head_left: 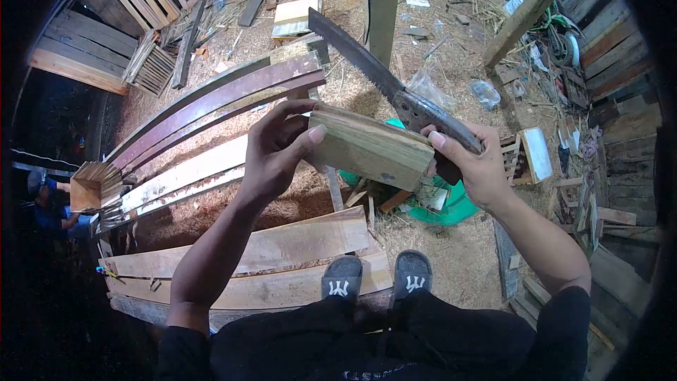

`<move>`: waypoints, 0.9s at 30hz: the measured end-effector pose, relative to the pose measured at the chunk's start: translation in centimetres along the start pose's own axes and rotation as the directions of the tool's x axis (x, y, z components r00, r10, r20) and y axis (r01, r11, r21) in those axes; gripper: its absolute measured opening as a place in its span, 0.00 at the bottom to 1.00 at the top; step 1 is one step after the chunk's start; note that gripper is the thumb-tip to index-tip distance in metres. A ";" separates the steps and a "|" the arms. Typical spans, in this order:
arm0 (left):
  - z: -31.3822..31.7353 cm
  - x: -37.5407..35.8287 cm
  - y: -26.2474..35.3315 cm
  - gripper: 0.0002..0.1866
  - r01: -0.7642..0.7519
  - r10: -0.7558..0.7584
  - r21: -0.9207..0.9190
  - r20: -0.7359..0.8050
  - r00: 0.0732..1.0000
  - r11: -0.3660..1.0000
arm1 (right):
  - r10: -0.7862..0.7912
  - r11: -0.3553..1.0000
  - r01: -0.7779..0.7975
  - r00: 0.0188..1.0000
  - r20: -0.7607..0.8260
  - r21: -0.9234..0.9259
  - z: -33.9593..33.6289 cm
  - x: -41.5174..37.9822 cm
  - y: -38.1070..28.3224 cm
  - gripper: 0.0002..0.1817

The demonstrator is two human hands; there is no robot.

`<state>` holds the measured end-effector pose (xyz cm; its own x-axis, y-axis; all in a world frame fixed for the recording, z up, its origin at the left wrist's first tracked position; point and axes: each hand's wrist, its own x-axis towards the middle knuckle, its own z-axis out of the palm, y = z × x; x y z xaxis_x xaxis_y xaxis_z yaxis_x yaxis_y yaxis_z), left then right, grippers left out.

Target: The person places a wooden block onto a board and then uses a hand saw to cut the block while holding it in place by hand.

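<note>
A short, thick wooden block is held up in front of me, its long side facing me. My left hand grips the block's left end, thumb on the near face and fingers behind. In my right hand is a handsaw, my fingers closed around its dark handle. The toothed blade points up and to the left, beyond the block. My right thumb lies close to the block's right end, where the other fingers are partly hidden.
Below the block stands a green basin with wood scraps. Long boards lie at left and near my slippered feet. A wooden post rises ahead. Another person is at far left beside stacked slats. Sawdust and scraps cover the ground.
</note>
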<state>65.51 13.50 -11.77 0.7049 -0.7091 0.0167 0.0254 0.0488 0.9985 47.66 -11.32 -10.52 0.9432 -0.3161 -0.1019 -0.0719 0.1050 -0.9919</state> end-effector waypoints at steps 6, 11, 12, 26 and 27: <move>-0.2 0.0 -0.1 0.26 0.010 -0.010 -0.039 -0.002 1.000 0.999 | -0.012 0.999 0.012 1.000 0.003 0.040 0.2 0.1 -0.2 0.14; -0.5 0.2 -0.8 0.27 -0.014 0.014 -0.027 -0.019 1.000 1.000 | -0.018 0.999 0.018 1.000 0.001 0.048 0.2 0.0 -0.1 0.14; -0.5 0.2 -1.0 0.27 -0.029 0.027 -0.039 -0.030 0.999 0.999 | -0.013 0.996 0.013 1.000 0.004 0.090 0.1 0.0 -0.2 0.14; -0.3 0.2 -0.7 0.27 -0.045 0.044 -0.116 -0.006 0.999 0.992 | -0.048 0.997 0.049 0.999 -0.005 0.059 -0.2 -0.1 -0.5 0.14; -0.3 0.2 -0.9 0.27 -0.066 0.064 -0.108 -0.019 0.998 0.992 | -0.034 0.998 0.035 0.999 -0.018 0.058 -0.2 -0.1 -0.6 0.14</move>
<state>65.85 13.58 -12.66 0.7185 -0.6910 0.0796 0.0552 0.1707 0.9838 47.58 -11.56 -9.93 0.9390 -0.3368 -0.0691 -0.0194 0.1487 -0.9887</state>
